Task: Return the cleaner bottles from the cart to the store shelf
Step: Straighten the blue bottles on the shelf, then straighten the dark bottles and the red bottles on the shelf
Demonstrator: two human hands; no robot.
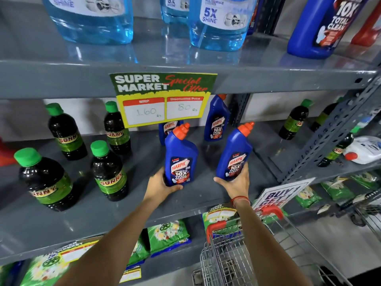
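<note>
My left hand (pixel 159 185) grips the base of a blue cleaner bottle with an orange cap (pixel 180 155), held upright at the grey middle shelf (pixel 144 195). In my right hand (pixel 235 182) is a second blue cleaner bottle (pixel 235 153), tilted to the right just above the same shelf. Two more blue bottles stand further back on the shelf, one (pixel 217 118) upright at the rear and one (pixel 168 129) partly hidden behind the price sign. The wire cart (pixel 237 254) with red handle sits at lower right, below my right forearm.
Dark bottles with green caps (pixel 109 172) stand on the shelf's left half, more at the right (pixel 294 120). A yellow and green price sign (pixel 162 100) hangs from the upper shelf. A slotted upright post (pixel 329 133) bounds the bay. Green packets fill the lower shelf.
</note>
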